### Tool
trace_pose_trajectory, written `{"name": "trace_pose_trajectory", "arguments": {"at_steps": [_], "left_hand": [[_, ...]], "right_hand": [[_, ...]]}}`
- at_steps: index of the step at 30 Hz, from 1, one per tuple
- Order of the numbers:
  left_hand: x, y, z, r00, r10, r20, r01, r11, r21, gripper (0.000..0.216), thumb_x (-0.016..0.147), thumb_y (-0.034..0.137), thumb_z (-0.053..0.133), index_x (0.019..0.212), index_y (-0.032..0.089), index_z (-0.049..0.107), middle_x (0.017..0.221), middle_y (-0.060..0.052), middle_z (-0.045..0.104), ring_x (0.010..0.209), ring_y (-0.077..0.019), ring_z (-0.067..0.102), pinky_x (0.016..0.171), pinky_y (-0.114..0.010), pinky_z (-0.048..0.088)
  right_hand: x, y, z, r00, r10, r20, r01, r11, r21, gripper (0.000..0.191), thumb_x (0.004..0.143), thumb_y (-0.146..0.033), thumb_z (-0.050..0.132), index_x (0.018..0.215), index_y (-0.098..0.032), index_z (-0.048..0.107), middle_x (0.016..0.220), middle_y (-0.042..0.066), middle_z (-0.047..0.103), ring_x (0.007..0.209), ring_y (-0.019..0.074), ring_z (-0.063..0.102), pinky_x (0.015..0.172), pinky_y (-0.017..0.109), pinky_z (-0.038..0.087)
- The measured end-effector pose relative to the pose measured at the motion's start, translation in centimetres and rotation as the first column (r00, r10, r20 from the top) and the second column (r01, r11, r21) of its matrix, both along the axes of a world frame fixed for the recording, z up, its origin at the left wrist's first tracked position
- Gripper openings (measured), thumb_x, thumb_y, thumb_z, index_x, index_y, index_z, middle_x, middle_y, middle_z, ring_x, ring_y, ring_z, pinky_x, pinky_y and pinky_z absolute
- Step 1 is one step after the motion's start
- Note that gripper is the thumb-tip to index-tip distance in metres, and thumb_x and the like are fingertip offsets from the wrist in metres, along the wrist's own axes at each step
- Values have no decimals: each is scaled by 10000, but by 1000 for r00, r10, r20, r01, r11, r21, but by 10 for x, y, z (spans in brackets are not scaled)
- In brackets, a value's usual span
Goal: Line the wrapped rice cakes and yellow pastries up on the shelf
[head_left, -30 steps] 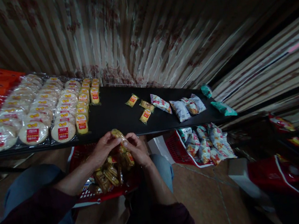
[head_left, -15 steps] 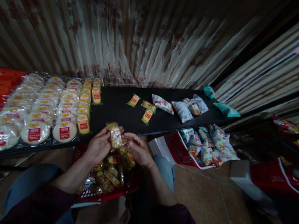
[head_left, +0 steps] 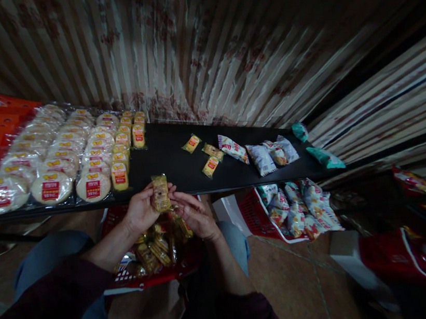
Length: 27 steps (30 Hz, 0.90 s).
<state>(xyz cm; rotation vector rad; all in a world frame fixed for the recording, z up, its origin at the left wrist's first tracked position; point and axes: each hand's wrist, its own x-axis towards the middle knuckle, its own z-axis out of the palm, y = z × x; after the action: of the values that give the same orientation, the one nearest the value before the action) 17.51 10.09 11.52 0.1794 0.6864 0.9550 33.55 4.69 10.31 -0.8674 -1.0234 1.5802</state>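
The wrapped packet [head_left: 161, 193], tilted earlier, is now presented face-on, pinched in the left hand [head_left: 142, 210], the right hand [head_left: 197, 218] loosely spread alongside.

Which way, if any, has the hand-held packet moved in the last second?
Yes: slightly left in the picture. The hand-held packet is now closer sideways to the front packet of the longer yellow row.
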Motion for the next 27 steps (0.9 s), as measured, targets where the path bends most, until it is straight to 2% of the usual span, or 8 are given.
{"name": "trace_pose_trajectory", "arguments": {"at_steps": [6,12,19,27], "left_hand": [[1,3,5,997,32,73,-32,999,-10,303,832,80,384,1065,108,575,915,-115,715,945,-222,670,868,-405,522],[-1,5,6,995,-15,100,9,998,60,214,806,78,471,957,111,619,933,-106,709,939,-212,662,875,-370,510],[0,6,6,1000,-26,12,24,992,126,233,730,69,612,950,141,631,855,-53,698,737,-132,652,669,-225,508],[7,13,8,983,74,-170,-30,968,249,403,615,162,755,990,181,609,904,-8,644,743,-119,610,722,-272,490]], "right_hand": [[1,1,0,998,-38,57,36,999,34,392,785,-444,638,1120,-240,645,1253,73,597,1150,246,550,918,372,455],[2,2,-1,988,-92,127,83,994,76,422,783,-425,652,1166,-252,617,1177,64,643,1097,236,583,926,375,453],[-4,4,-4,977,-100,191,78,989,122,425,791,-391,652,1190,-257,587,1243,58,600,1174,226,533,984,377,424],[-24,13,6,932,-157,327,102,978,180,484,785,-420,635,1215,-231,519,1190,73,596,1084,208,566,899,342,486]]}}
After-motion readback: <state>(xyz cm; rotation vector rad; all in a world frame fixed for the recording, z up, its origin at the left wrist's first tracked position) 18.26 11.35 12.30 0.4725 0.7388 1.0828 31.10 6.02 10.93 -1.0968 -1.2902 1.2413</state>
